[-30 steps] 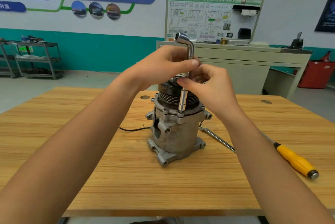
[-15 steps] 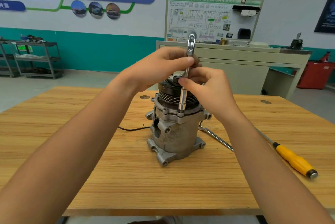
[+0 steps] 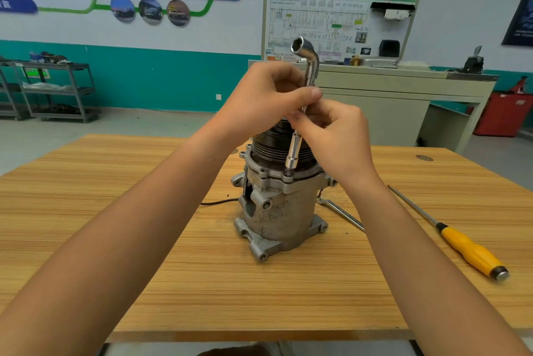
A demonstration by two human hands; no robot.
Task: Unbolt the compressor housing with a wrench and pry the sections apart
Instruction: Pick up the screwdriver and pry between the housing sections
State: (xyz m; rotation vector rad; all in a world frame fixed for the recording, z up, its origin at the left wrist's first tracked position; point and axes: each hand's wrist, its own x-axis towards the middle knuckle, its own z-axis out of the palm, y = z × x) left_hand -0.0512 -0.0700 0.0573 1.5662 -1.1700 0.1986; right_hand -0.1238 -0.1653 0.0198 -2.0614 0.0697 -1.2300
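Bearing all items: wooden desk (image 3: 202, 283). Compressor (image 3: 281, 211), upright at desk centre, pulley end up. Left grip (image 3: 265, 99) and right grip (image 3: 337, 136), both pinching the L-shaped socket wrench (image 3: 294, 151), whose lower end meets the housing flange. Yellow-handled screwdriver (image 3: 473, 252), lying at right. Flat spanner (image 3: 340, 211), beside the compressor base.

- The wrench (image 3: 294, 151) at centre looks to me like polished metal, smooth and mirror-glossy.
- I read the compressor housing (image 3: 282, 211) as dull cast metal, rough and stained.
- The surface (image 3: 202, 283) shows matt wood grain.
- The screwdriver (image 3: 470, 252), lower right, has a glossy yellow plastic handle.
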